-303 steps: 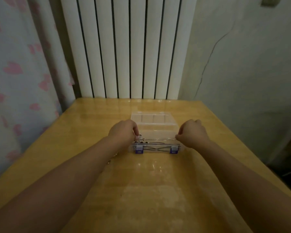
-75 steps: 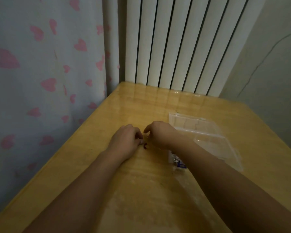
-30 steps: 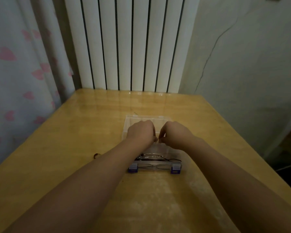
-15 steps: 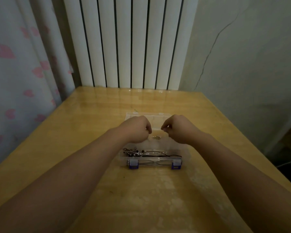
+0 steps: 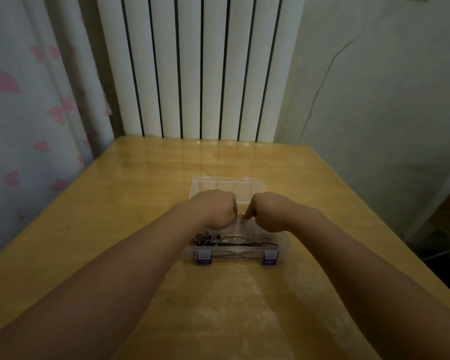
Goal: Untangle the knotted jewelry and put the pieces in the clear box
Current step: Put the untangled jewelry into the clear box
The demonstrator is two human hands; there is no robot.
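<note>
The clear box (image 5: 235, 254) with two blue latches lies open on the wooden table, its lid (image 5: 226, 185) folded flat behind it. A dark beaded piece (image 5: 205, 239) and a black cord (image 5: 260, 244) lie in the front compartment. My left hand (image 5: 213, 213) and my right hand (image 5: 273, 211) hover close together over the middle of the box, fingers curled. Between their fingertips a small silvery piece (image 5: 240, 213) glints, and both hands seem to pinch it. Any fine chain attached is too thin to make out.
The table (image 5: 140, 193) butts against a white radiator (image 5: 200, 68) at the back. A heart-patterned curtain (image 5: 24, 113) hangs at the left, and a cracked wall stands at the right. The table's right edge drops to a dark floor.
Half a second ago my hands were apart above the box with the silvery piece between them. They have come together and dropped lower over the box. Earlier they worked left of the box.
</note>
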